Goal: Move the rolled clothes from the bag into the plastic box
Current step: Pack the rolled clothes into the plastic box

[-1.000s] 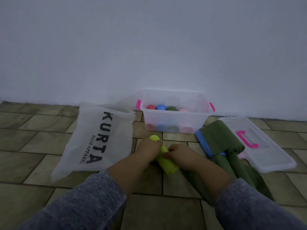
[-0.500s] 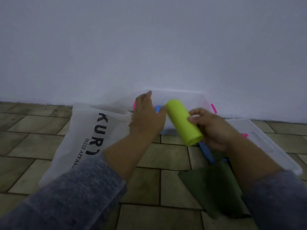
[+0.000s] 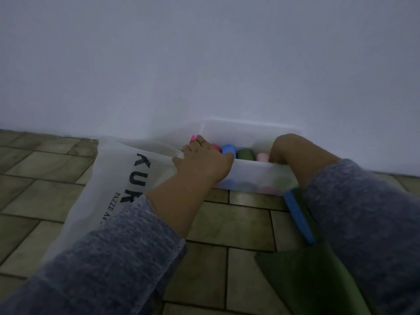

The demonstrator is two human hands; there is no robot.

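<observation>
Since the earlier frame both hands have reached the box. Left hand lies spread over its near rim beside the bag. Right hand dips inside; its grip is hidden. Rolls stand in the box.

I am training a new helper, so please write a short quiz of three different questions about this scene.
1. True or false: the left hand rests on the near rim of the plastic box.
2. Which colour of roll stands between the blue roll and the pink roll? A red, B dark green, C yellow.
3. Fill in: the right hand reaches into the box at its ___ end.

Key: 1 true; 2 B; 3 right.
</observation>
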